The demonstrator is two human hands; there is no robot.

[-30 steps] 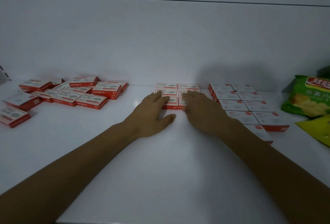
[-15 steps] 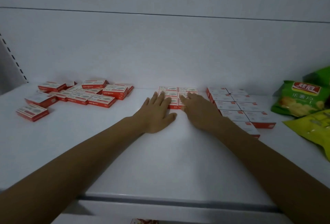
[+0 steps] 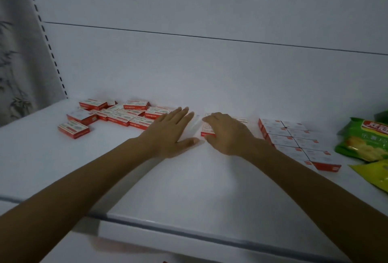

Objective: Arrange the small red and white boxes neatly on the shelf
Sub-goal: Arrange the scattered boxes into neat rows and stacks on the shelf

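**Red-and-white boxes in three groups on the shelf**

Flat little boxes, red sides, white printed tops. On the white shelf [image 3: 189, 189]: loose heap [image 3: 126, 116] at left, tidy double row [image 3: 294, 143] at right, small block [image 3: 207, 131] mid-shelf. Right hand [image 3: 226, 134] rests on the block, fingers relaxed. Left hand [image 3: 170, 134] flat, fingers straight, slightly apart.

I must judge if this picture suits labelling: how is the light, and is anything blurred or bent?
Head view: light dim and bluish, no strong glare on the shelf; the left hand is smeared by motion at its fingertips; the print on the arranged boxes at right is too soft to read; the seam of the back panel runs slanted.
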